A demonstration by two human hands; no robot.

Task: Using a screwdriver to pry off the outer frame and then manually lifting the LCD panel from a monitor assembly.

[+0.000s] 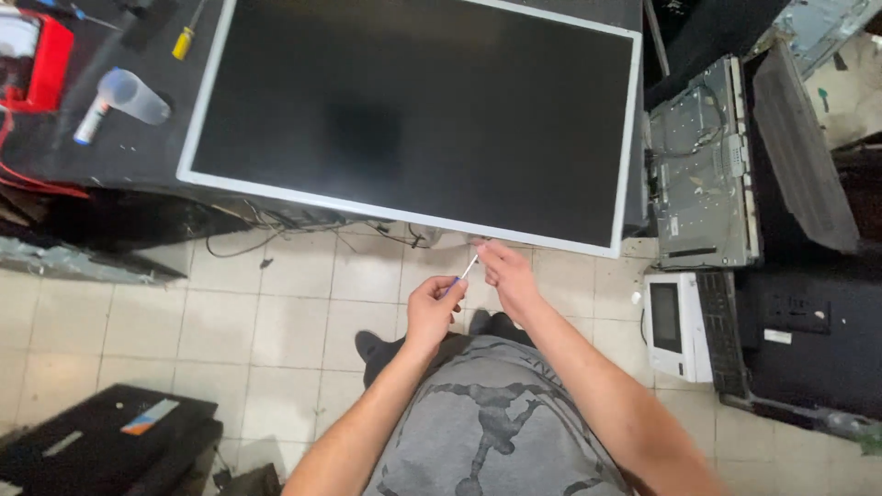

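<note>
I stand at a dark workbench (138, 147) with a large flat display panel (413, 110) lying face up, its black screen framed in silver. My left hand (432, 308) and my right hand (503, 276) meet just below the panel's near edge. Together they hold a thin white stick with a blue end (465, 272): the left pinches the blue end, the right grips the upper tip. Both hands hover over the tiled floor, close to the panel's lower right corner but apart from it.
On the bench at left lie a clear plastic cup with a small tube (129, 96), a yellow-handled screwdriver (186, 39) and a red box (41, 60). Bare metal chassis (703, 165), a small white device (675, 326) and black panels crowd the right. Cables (276, 230) hang under the bench.
</note>
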